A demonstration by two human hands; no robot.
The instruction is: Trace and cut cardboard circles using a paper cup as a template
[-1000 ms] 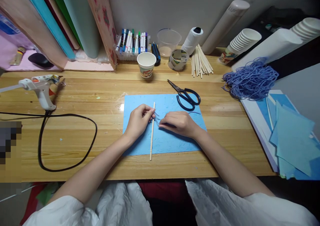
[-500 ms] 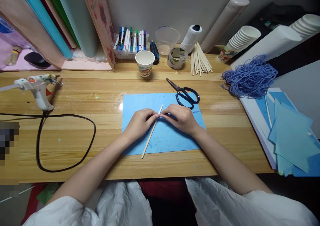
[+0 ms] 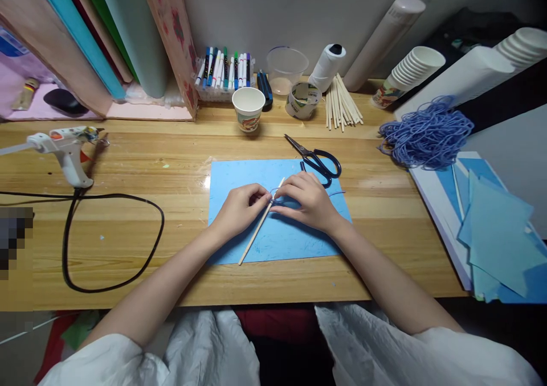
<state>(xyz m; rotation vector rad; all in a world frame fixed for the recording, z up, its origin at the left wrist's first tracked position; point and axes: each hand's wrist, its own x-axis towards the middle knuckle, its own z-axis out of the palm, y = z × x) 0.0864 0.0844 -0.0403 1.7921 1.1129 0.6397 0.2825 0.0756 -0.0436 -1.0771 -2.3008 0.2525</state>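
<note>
The left hand (image 3: 243,206) pinches a wooden stick (image 3: 255,235) with thin cord (image 3: 338,193); beside it, the right hand's (image 3: 308,201) thumb and forefinger stand apart. Scissors (image 3: 315,159) (one handle loop partly hidden) lie just beyond the right hand, a paper cup (image 3: 248,110) beyond the left.

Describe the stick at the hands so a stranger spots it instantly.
On the wooden table, find the blue sheet beneath the left hand. The pale stick slants over it, with cord near its upper end, unlike the bunched sticks farther back.
</note>
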